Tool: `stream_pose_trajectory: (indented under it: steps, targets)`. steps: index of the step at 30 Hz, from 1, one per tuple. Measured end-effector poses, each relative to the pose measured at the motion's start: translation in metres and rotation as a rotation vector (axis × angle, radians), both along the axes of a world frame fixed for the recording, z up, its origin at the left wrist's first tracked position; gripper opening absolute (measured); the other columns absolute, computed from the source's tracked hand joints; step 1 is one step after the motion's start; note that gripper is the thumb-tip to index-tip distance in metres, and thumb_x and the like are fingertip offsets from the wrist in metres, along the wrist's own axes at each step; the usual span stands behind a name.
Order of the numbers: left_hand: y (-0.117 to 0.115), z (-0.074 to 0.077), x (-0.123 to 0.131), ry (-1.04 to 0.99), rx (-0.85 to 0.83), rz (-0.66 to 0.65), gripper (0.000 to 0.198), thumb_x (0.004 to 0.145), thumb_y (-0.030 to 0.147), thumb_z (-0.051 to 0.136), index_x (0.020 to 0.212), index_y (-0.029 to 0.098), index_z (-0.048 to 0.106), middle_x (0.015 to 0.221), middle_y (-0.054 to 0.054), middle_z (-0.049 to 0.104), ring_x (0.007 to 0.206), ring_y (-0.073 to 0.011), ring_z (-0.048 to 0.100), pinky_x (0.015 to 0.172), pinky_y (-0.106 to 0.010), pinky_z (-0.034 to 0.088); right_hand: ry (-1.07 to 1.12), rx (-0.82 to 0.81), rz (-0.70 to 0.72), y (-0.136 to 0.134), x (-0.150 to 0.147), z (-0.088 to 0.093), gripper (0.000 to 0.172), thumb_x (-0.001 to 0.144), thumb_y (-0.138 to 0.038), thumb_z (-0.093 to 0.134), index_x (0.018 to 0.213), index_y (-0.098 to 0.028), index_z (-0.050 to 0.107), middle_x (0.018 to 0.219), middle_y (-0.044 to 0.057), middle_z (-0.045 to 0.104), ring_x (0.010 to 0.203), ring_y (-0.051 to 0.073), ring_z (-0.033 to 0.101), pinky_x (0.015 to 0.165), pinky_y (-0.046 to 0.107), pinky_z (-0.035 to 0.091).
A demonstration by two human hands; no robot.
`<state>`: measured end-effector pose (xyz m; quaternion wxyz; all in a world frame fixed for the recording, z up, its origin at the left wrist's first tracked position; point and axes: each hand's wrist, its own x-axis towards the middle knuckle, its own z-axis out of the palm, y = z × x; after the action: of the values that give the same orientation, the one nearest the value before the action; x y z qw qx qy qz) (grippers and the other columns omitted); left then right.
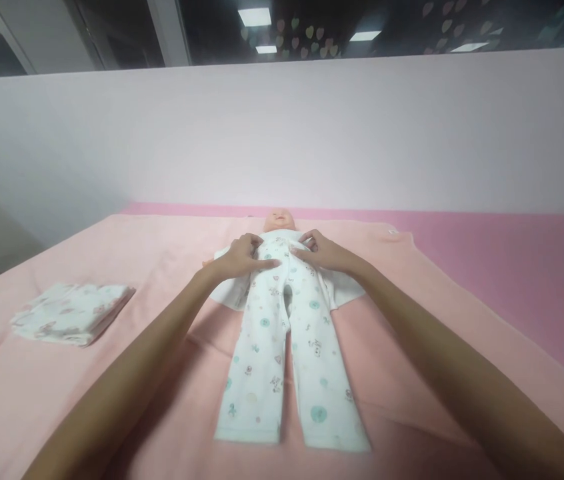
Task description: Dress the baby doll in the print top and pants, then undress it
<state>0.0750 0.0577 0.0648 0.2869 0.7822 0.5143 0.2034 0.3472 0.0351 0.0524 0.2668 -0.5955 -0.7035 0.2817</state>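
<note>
A baby doll [281, 220] lies on its back, head toward the wall, in a white top [232, 291] whose sleeves spread to both sides. White baby pants [262, 333] with small green and pink prints lie flat over its front, legs stretched toward me and a small gap at the crotch. My left hand [242, 257] grips the left edge of the pants near the waist, thumb on top of the cloth. At the opposite edge, my right hand [326, 252] has its thumb on the waist and its fingers curled by the fabric. The doll's legs do not show.
A folded white printed cloth [69, 312] sits to the left on the pink sheet [162, 267]. Beyond the sheet is a darker pink surface [512, 280]. A pale wall [282, 133] rises behind, with dark glass above it.
</note>
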Motion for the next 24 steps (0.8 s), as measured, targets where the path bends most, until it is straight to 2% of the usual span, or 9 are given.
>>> stream_pose_trajectory:
  steps: [2, 4, 6, 11, 15, 21, 24]
  targets:
    - [-0.002, 0.001, 0.002, 0.031, -0.051, 0.031, 0.080, 0.068, 0.065, 0.082, 0.129, 0.021, 0.055, 0.127, -0.014, 0.065, 0.109, -0.0335, 0.065, 0.082, -0.040, 0.054, -0.057, -0.055, 0.023, 0.000, 0.003, 0.002, 0.068, 0.085, -0.084, 0.061, 0.105, -0.019, 0.055, 0.100, 0.004, 0.060, 0.080, 0.014, 0.050, 0.070, 0.026, 0.039]
    - [-0.006, 0.003, 0.004, 0.054, -0.072, 0.006, 0.071, 0.070, 0.067, 0.079, 0.121, 0.021, 0.059, 0.117, -0.012, 0.069, 0.103, -0.0330, 0.066, 0.078, -0.039, 0.052, -0.130, -0.058, 0.037, -0.004, 0.003, 0.004, 0.073, 0.085, -0.090, 0.055, 0.087, -0.017, 0.047, 0.086, 0.002, 0.053, 0.073, 0.012, 0.041, 0.065, 0.026, 0.030]
    - [-0.010, 0.006, 0.004, 0.077, -0.063, -0.048, 0.064, 0.073, 0.070, 0.073, 0.115, 0.023, 0.063, 0.112, -0.010, 0.071, 0.101, -0.0326, 0.067, 0.078, -0.038, 0.050, -0.161, -0.066, 0.058, -0.011, 0.004, 0.007, 0.076, 0.084, -0.091, 0.053, 0.080, -0.016, 0.042, 0.081, 0.002, 0.048, 0.072, 0.012, 0.038, 0.064, 0.026, 0.025]
    - [-0.014, 0.014, 0.002, 0.160, -0.054, -0.089, 0.062, 0.073, 0.074, 0.068, 0.113, 0.027, 0.066, 0.110, -0.007, 0.073, 0.102, -0.0320, 0.066, 0.080, -0.036, 0.047, -0.139, -0.138, 0.186, -0.028, 0.014, 0.018, 0.074, 0.074, -0.088, 0.068, 0.087, -0.018, 0.050, 0.086, 0.003, 0.051, 0.078, 0.014, 0.043, 0.066, 0.025, 0.028]
    - [-0.012, 0.011, 0.001, 0.167, -0.075, -0.092, 0.064, 0.073, 0.075, 0.067, 0.117, 0.028, 0.066, 0.113, -0.006, 0.073, 0.102, -0.0311, 0.067, 0.080, -0.036, 0.048, -0.113, -0.195, 0.256, -0.034, 0.022, 0.016, 0.071, 0.070, -0.081, 0.077, 0.098, -0.020, 0.056, 0.093, 0.002, 0.054, 0.081, 0.015, 0.045, 0.068, 0.025, 0.031]
    - [-0.013, -0.004, 0.002, 0.150, -0.064, 0.000, 0.073, 0.073, 0.076, 0.071, 0.124, 0.025, 0.060, 0.119, -0.009, 0.072, 0.104, -0.0315, 0.068, 0.079, -0.035, 0.049, -0.141, -0.158, 0.139, -0.045, 0.018, 0.000, 0.066, 0.071, -0.078, 0.077, 0.089, -0.018, 0.056, 0.086, 0.001, 0.054, 0.074, 0.013, 0.046, 0.065, 0.027, 0.028]
    - [-0.020, -0.008, 0.004, 0.169, 0.006, 0.045, 0.069, 0.075, 0.080, 0.067, 0.114, 0.024, 0.062, 0.109, -0.008, 0.073, 0.098, -0.0315, 0.069, 0.077, -0.036, 0.047, -0.118, -0.119, 0.083, -0.053, 0.014, -0.008, 0.065, 0.071, -0.078, 0.076, 0.091, -0.018, 0.059, 0.089, 0.002, 0.059, 0.077, 0.015, 0.051, 0.066, 0.027, 0.030]
